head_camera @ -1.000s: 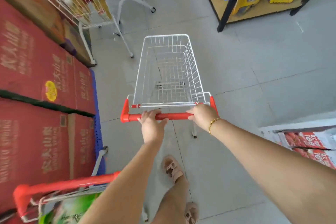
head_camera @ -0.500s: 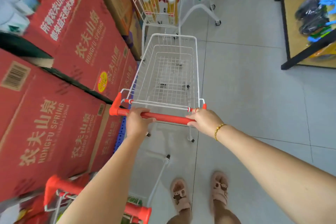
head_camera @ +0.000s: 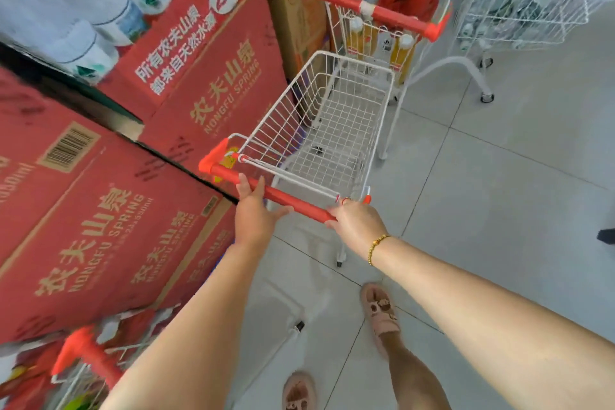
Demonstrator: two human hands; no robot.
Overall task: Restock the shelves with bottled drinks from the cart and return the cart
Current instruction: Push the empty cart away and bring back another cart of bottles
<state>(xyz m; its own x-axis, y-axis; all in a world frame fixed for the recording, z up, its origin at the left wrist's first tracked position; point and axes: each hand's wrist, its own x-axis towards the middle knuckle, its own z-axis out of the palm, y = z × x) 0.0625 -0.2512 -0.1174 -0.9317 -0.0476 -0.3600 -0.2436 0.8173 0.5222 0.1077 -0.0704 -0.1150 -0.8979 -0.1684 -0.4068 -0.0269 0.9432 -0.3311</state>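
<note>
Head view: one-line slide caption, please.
Left hand rests on, right hand grips, the red handle of an empty wire cart beside stacked red cartons, facing two loaded carts.

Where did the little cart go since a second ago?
The empty white wire cart swung left, up beside the stacked red cartons and behind a parked cart holding bottles. The left hand loosened on its red handle bar; the right hand still grips it.

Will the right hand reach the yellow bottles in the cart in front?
Probably not from here: the right hand grips the red handle of the empty white wire cart, and that cart's whole basket lies between it and the yellow bottles.
</note>
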